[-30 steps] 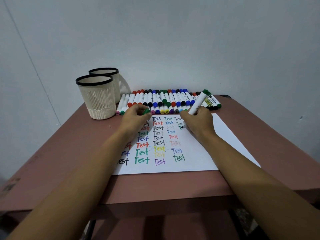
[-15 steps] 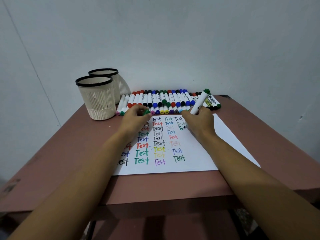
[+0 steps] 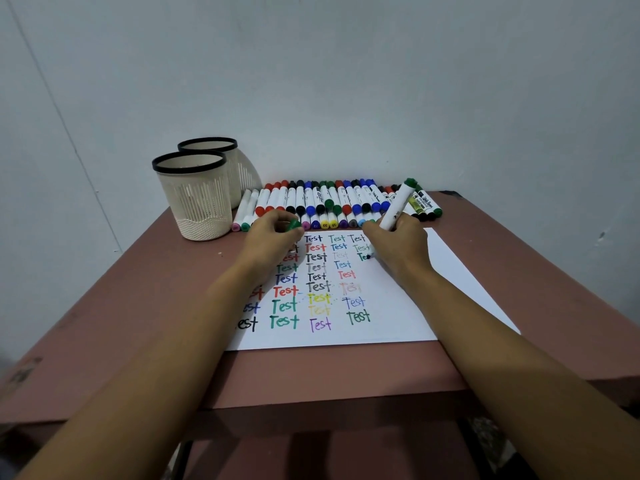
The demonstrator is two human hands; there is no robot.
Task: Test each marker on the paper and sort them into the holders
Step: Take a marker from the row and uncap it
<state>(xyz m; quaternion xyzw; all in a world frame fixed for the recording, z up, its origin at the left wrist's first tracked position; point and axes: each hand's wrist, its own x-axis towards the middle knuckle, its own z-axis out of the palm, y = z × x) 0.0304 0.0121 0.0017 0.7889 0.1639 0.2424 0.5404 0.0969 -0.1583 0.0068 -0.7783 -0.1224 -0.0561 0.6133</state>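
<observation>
- On the white paper sheet [image 3: 450,289], the right hand [image 3: 398,242] gripped a white-barrelled green marker [image 3: 398,206], tip at an unfinished word.
- The left hand [image 3: 273,239] pinched its small green cap [image 3: 294,224].
- Fresh ink risked smearing if that writing palm dragged across.

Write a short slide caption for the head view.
Right hand writes with a green marker on the paper; left hand holds a green cap.

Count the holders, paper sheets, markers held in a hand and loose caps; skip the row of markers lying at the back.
Holders: 2 (front holder, rear holder)
Paper sheets: 1 (paper)
Markers in hand: 1 (green marker, in the right hand)
Loose caps: 1 (green cap, in the left hand)
Total: 5
</observation>
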